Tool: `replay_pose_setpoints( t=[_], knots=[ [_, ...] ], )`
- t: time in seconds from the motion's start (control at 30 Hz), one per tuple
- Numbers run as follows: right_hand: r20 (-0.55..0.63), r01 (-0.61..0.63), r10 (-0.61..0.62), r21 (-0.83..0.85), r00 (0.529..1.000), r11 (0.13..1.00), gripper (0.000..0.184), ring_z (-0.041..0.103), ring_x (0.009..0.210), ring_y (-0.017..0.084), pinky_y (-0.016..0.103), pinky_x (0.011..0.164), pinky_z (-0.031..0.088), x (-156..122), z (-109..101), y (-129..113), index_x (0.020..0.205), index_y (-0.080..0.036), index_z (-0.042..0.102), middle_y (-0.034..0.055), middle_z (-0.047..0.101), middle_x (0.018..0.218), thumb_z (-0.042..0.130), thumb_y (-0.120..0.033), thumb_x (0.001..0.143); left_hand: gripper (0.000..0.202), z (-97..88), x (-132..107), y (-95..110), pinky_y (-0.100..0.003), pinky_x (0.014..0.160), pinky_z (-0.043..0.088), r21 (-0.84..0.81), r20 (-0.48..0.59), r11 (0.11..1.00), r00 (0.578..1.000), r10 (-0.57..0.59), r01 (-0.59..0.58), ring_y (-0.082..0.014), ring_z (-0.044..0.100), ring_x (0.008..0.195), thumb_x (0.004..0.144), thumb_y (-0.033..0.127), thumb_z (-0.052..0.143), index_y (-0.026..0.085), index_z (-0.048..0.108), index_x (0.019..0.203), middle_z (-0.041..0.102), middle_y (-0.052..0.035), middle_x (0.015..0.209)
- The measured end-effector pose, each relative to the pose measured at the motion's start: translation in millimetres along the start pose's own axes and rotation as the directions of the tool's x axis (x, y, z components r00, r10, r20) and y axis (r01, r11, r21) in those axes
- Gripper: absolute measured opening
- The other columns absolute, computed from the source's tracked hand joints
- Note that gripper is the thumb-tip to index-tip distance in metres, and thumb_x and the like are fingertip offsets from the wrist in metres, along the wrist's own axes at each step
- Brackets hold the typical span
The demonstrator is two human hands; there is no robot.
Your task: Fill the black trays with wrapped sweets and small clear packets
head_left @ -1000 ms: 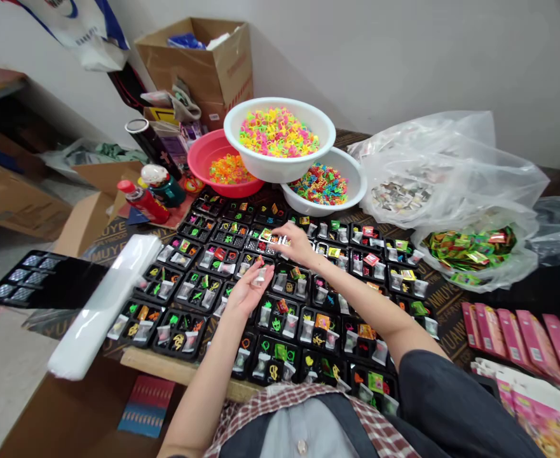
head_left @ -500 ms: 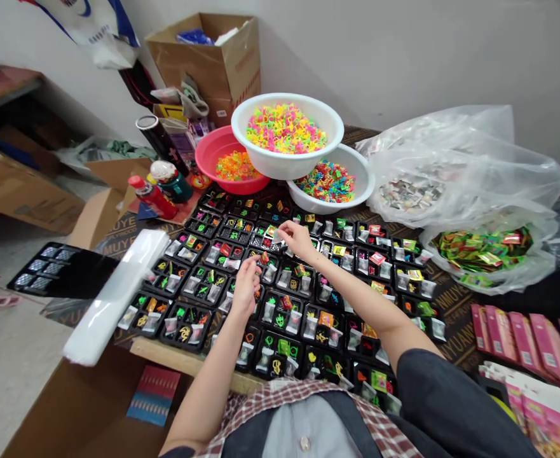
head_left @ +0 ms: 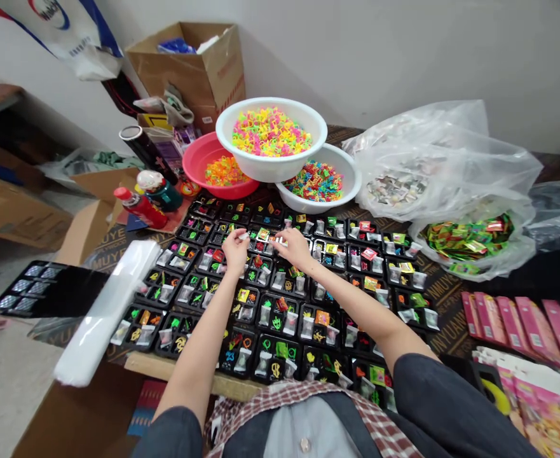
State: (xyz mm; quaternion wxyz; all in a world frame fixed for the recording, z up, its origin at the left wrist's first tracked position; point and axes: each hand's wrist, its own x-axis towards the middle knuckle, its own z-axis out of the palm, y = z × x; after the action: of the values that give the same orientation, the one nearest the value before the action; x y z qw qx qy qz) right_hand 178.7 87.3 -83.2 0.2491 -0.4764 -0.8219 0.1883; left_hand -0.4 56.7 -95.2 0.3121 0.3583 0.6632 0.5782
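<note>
Rows of black compartment trays (head_left: 276, 321) cover the table, holding small coloured plastic pieces, bright sachets and clear-wrapped sweets. My left hand (head_left: 235, 253) is over the back rows, its thumb and fingers pinched on a small whitish wrapped sweet (head_left: 244, 236). To its right, my right hand (head_left: 295, 248) reaches down into a tray, fingers closed together. What its fingertips hold is too small to make out. Between the two hands a green and yellow sachet (head_left: 263, 234) lies in a tray.
Behind the trays stand a white basin (head_left: 320, 121) of plastic pieces, a red basin (head_left: 191, 159) and another white basin (head_left: 353, 184). Plastic bags of sachets (head_left: 470, 242) are at right, above pink boxes (head_left: 513, 324). Clear plastic sleeves (head_left: 103, 318) and bottles (head_left: 141, 207) are at left.
My left hand has moved forward and left to the back rows. My right hand has come down slightly onto a tray. The camera view has shifted a little.
</note>
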Motion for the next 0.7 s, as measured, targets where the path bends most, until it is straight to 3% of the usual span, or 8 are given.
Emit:
replay_pose_setpoints(
  t=[0.13,0.23,0.33,0.4,0.43,0.57,0.6,0.7],
  knots=[
    [-0.138,-0.027,0.045,0.128,0.989,0.991,0.020,0.056,0.079,0.020,0.032,0.076,0.043,-23,-36,30,0.080,-0.022,0.068,0.0036,0.063,0.074,0.059,-0.037,0.089,0.025,9.4,16,-5,-0.037,0.086,0.050,0.305,0.143,0.942,0.985,0.102,-0.142,-0.0211,0.065,0.082,0.066,0.010,0.058,0.014,0.065,0.090,0.068,-0.0090,0.090],
    [-0.285,-0.115,0.157,0.157,0.946,0.981,0.021,0.057,0.078,0.019,0.032,0.078,0.045,-28,-74,75,0.075,-0.021,0.067,0.0031,0.064,0.075,0.058,-0.035,0.088,0.026,10.7,17,-6,-0.042,0.089,0.049,0.429,0.209,0.860,0.957,0.202,-0.276,-0.0251,0.064,0.086,0.068,0.016,0.059,0.013,0.066,0.093,0.068,-0.0110,0.090],
    [-0.515,-0.258,0.265,0.088,0.815,0.962,0.020,0.058,0.091,0.021,0.035,0.090,0.044,-18,-119,135,0.084,-0.019,0.068,0.0066,0.066,0.089,0.054,-0.032,0.089,0.026,5.8,12,0,-0.045,0.093,0.046,0.456,0.210,0.791,0.913,0.351,-0.409,-0.0282,0.061,0.096,0.073,0.028,0.059,0.015,0.066,0.094,0.067,-0.0118,0.095],
    [-0.608,-0.408,0.341,0.030,0.717,0.912,0.023,0.055,0.105,0.024,0.038,0.098,0.040,-6,-148,176,0.095,-0.017,0.068,0.0110,0.064,0.103,0.051,-0.031,0.089,0.026,-1.8,4,8,-0.044,0.092,0.046,0.444,0.183,0.773,0.890,0.417,-0.453,-0.0277,0.061,0.097,0.076,0.033,0.057,0.016,0.066,0.094,0.067,-0.0117,0.096],
    [-0.609,-0.482,0.383,0.002,0.695,0.876,0.026,0.052,0.111,0.025,0.038,0.101,0.038,2,-159,195,0.102,-0.015,0.067,0.0135,0.062,0.110,0.050,-0.030,0.089,0.027,-6.6,-2,12,-0.043,0.092,0.046,0.438,0.168,0.769,0.883,0.438,-0.465,-0.0274,0.061,0.096,0.077,0.035,0.056,0.016,0.066,0.094,0.067,-0.0119,0.096],
    [-0.488,-0.659,0.525,-0.149,0.697,0.737,0.047,0.038,0.130,0.030,0.043,0.109,0.031,33,-185,249,0.127,-0.012,0.056,0.0203,0.046,0.137,0.056,-0.038,0.087,0.031,-31.4,-31,25,-0.042,0.088,0.048,0.466,0.136,0.759,0.885,0.445,-0.454,-0.0270,0.062,0.093,0.079,0.041,0.055,0.017,0.066,0.095,0.068,-0.0121,0.097],
    [-0.471,-0.699,0.566,-0.170,0.677,0.695,0.055,0.035,0.133,0.032,0.045,0.109,0.030,40,-186,258,0.132,-0.013,0.052,0.0209,0.042,0.141,0.057,-0.043,0.086,0.032,-38.8,-38,26,-0.042,0.088,0.048,0.479,0.135,0.757,0.890,0.436,-0.444,-0.0268,0.063,0.092,0.079,0.043,0.055,0.017,0.066,0.095,0.068,-0.0116,0.096],
    [-0.448,-0.821,0.699,-0.175,0.558,0.544,0.077,0.030,0.135,0.039,0.055,0.107,0.028,59,-180,274,0.141,-0.018,0.042,0.0217,0.033,0.147,0.061,-0.060,0.079,0.034,-62.5,-60,22,-0.043,0.090,0.048,0.513,0.100,0.763,0.911,0.401,-0.392,-0.0263,0.063,0.091,0.079,0.047,0.056,0.018,0.066,0.094,0.068,-0.0103,0.094]
  ],
)
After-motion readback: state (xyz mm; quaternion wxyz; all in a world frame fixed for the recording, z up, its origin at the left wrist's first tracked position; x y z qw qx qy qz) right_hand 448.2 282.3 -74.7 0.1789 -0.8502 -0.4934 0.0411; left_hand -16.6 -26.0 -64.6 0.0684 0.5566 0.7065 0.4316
